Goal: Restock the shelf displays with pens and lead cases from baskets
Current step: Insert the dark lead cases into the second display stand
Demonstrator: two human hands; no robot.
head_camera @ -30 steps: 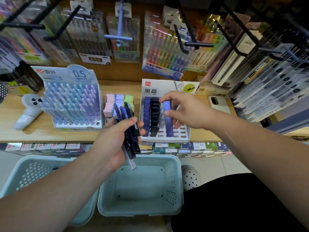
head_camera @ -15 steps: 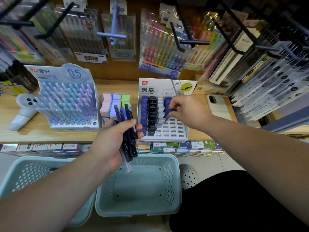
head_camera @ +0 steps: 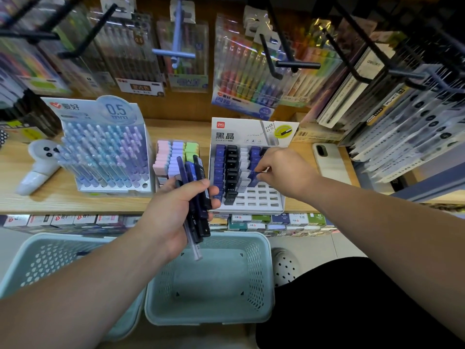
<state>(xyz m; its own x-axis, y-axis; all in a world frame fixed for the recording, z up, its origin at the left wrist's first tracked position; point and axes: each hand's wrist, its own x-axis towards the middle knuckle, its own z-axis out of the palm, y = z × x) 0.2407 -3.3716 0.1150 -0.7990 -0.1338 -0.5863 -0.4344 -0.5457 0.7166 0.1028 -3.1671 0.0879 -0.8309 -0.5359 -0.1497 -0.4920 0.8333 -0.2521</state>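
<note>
While the left hand [head_camera: 173,210] is wrapped round a bundle of cases [head_camera: 197,197], thumb across the front and fingers curled behind, the right hand [head_camera: 281,170] is down at the display rack [head_camera: 261,200]. Its thumb and forefinger look pinched on a blue case [head_camera: 254,172] in the fourth column from the left, and the other fingers are curled loosely.

Location: the rack stands on the wooden shelf [head_camera: 63,195], right of the pen stand [head_camera: 105,152] and the pastel erasers [head_camera: 176,154]. The far rows are filled in blue, black and white columns. The near-right slots are seen bare. The bundle is held in front of the shelf edge, above the near basket [head_camera: 261,273]. A second basket [head_camera: 45,260] sits on the floor to the left.

Step judged: the blue case is being seated in its slot, and whether it is fully home cannot be told.

Handling, as judged:
- Cases are taken to be small, light, rigid plastic with smooth faces, so slip is likely and crushing is not.
- Each case is best pinched on the narrow sides near the top end, with the bottom end left free for the slot.
- Slots are tight, so square entry is needed; a tilted case is expected to jam or knock its neighbour.
- The bundle is fanned, and one clear case [head_camera: 195,248] hangs lower than the rest. It should be drawn next or the hold tightened, or it may drop.
</note>
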